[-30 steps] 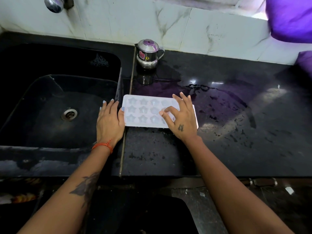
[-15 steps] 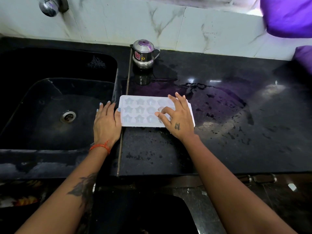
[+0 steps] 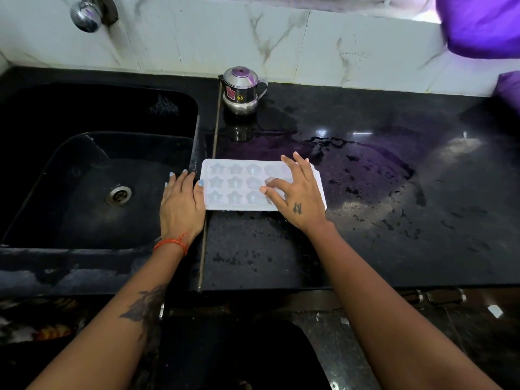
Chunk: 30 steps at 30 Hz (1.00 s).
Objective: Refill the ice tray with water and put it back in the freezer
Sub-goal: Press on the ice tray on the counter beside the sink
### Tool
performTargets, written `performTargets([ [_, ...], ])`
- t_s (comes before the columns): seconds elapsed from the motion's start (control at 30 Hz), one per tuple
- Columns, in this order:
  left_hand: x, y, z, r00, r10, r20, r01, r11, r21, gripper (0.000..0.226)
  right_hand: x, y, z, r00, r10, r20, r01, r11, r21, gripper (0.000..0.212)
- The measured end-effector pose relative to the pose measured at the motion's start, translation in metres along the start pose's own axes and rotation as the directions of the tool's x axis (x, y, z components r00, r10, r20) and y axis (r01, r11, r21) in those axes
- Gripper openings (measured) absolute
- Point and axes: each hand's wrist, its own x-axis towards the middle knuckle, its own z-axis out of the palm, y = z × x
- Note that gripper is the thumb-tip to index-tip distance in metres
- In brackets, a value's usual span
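White tray lies flat on wet black counter, just right of sink. Left hand flat, fingers straight, thumb touching tray's left edge. Right hand rests on tray's right half, fingers spread w/ index bent, pressing a cell. Steel pot stands behind.

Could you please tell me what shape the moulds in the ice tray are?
Star-shaped moulds in a translucent white ice tray, seen best in the head view.
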Motion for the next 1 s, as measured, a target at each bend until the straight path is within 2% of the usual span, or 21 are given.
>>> performTargets([
  [0.3,0.001,-0.003,0.002,1.0,0.015,-0.002,-0.015,1.0,-0.012,0.047,-0.001,-0.001,-0.001,0.999,0.038,0.009,-0.039,0.998,0.049,0.042],
  [0.43,0.002,-0.003,0.001,1.0,0.013,-0.002,-0.013,1.0,-0.024,0.046,-0.002,-0.005,-0.004,0.995,0.075,0.064,-0.079,0.995,0.06,0.044],
  [0.6,0.003,-0.003,0.0,1.0,0.013,0.011,-0.013,1.0,-0.021,0.047,-0.001,-0.004,-0.005,0.999,0.038,0.036,-0.041,0.997,0.067,0.042],
  [0.77,0.004,-0.003,0.001,1.0,0.021,0.01,-0.021,0.999,-0.026,0.047,0.007,-0.012,-0.009,0.998,-0.016,-0.057,0.016,1.0,-0.001,0.043],
  [1.0,0.003,-0.003,0.0,1.0,0.021,0.006,-0.021,0.999,-0.042,0.046,0.025,-0.029,0.005,0.994,-0.087,-0.062,0.087,0.996,0.012,0.044],
])
